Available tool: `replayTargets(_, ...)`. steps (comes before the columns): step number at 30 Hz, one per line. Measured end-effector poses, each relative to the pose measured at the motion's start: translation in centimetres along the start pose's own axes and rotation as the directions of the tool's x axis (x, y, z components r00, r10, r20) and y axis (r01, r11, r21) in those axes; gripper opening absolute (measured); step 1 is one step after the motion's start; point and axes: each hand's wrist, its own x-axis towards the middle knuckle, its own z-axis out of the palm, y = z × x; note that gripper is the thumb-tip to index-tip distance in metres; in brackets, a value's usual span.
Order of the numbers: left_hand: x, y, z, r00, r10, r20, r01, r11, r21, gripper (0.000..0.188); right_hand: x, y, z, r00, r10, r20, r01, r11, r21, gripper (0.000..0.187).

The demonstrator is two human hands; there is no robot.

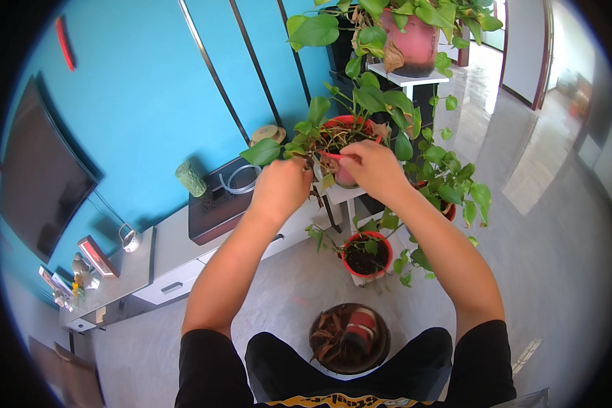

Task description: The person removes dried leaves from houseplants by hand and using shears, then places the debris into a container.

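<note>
A trailing green houseplant grows in a red flowerpot (345, 178) on a white stand in front of me, with dry brown stems over its soil. My right hand (374, 170) is closed at the pot's near rim, fingers over the edge and thumb against the outside. Left of the pot, my left hand (282, 185) is closed beside some drooping stems and a withered leaf (328, 181). What its fingers pinch is hidden. Below, between my knees, a dark round basin (350, 364) holds dead brown leaves (328, 334) and a red-and-white striped container (360, 328).
Another potted plant (415, 44) stands on a higher tier, and a smaller red pot (366, 255) sits lower. Vines trail on the right (455, 180). Along the blue wall runs a low cabinet (177, 262) with a dark box (214, 211) and green cup (191, 179).
</note>
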Motion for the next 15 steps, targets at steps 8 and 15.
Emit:
replayTargets(8,-1.9,-1.4,0.8,0.952,-0.215,-0.218,0.194,0.974,-0.115,0.022,2.8,-0.8,4.1,0.951,-0.299,-0.077,0.299,0.954,-0.014,0.039)
replayTargets(15,-0.8,-3.1,1.7,0.964,-0.002,-0.264,-0.043,0.985,-0.167,0.041,3.9,-2.6,5.5,0.992,-0.09,0.093,0.064,0.966,0.251,0.03)
